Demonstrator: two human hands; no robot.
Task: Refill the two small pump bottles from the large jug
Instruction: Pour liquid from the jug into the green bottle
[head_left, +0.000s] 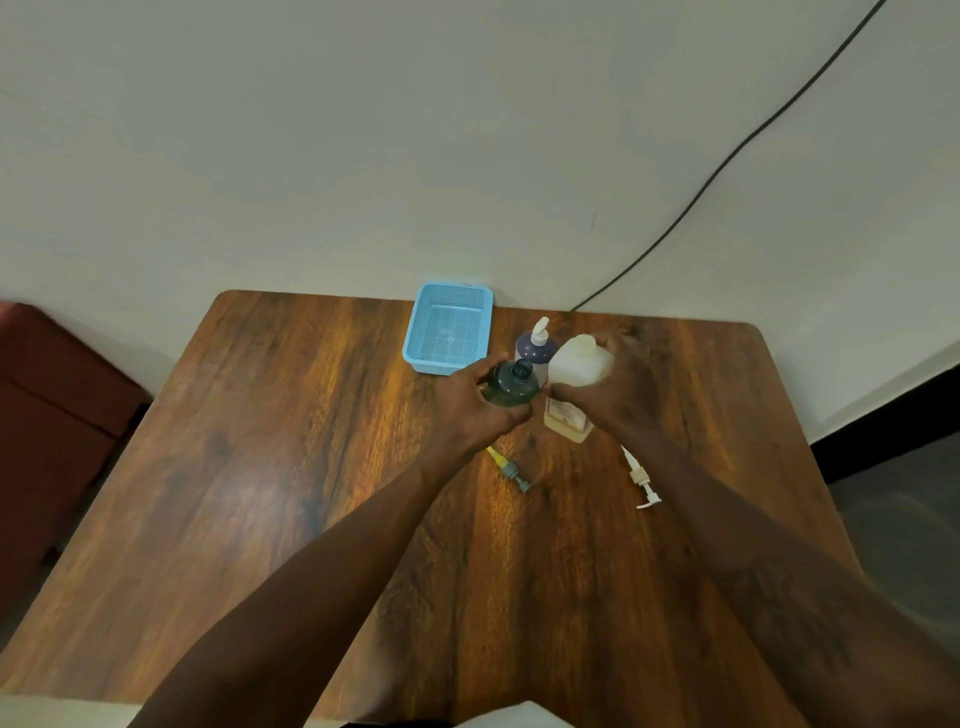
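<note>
left hand (467, 405) grips the open green bottle (511, 383) steady just beside the jug (574, 387), right hand (618, 389) wrapped round the jug ready to pour.

A wooden table (260, 493) stands against a pale wall (363, 156); a black cable (727, 166) crosses the wall; a reddish-brown cabinet (47, 415) sits left.

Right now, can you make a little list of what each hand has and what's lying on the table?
left hand: holds the dark green bottle, pump off
right hand: grips the pale jug, cap off
third bottle: dark blue, white pump on, behind the others
loose pumps: grey-and-yellow pump; white pump
blue basket: empty, near the wall
table: brown wood
</note>
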